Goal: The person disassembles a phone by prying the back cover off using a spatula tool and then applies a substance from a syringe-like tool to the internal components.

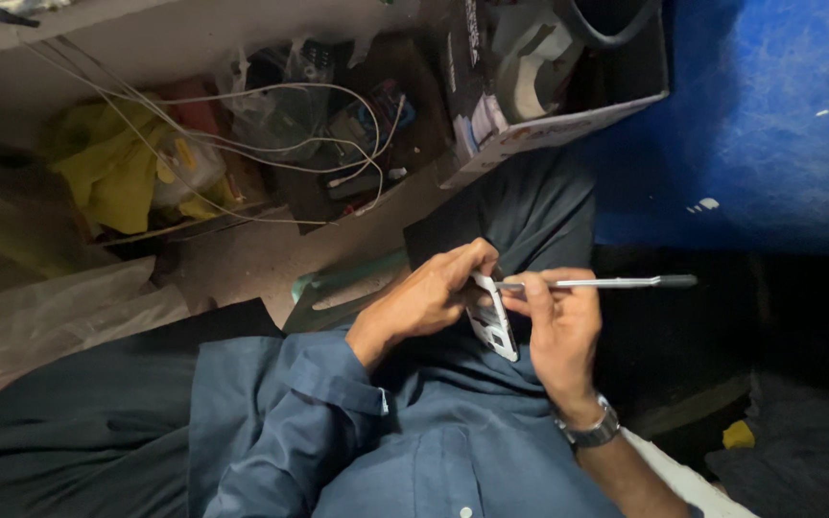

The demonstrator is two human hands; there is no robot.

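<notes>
My left hand [424,297], in a blue shirt sleeve, is closed around the top edge of a small white phone-like device [493,328] held over my lap. My right hand [560,331], with a metal wristwatch [591,429] on it, pinches a thin metal screwdriver [606,283]. The screwdriver's dark handle points right and its tip rests at the device's upper end. The two hands nearly touch around the device. Fingers hide most of the device's face.
An open cardboard box [530,105] with parts in it stands beyond the hands. White cables [290,144] trail over a cluttered shelf with yellow cloth [117,173]. A blue surface [769,115] is at upper right, and clear plastic sheeting [50,317] lies at left.
</notes>
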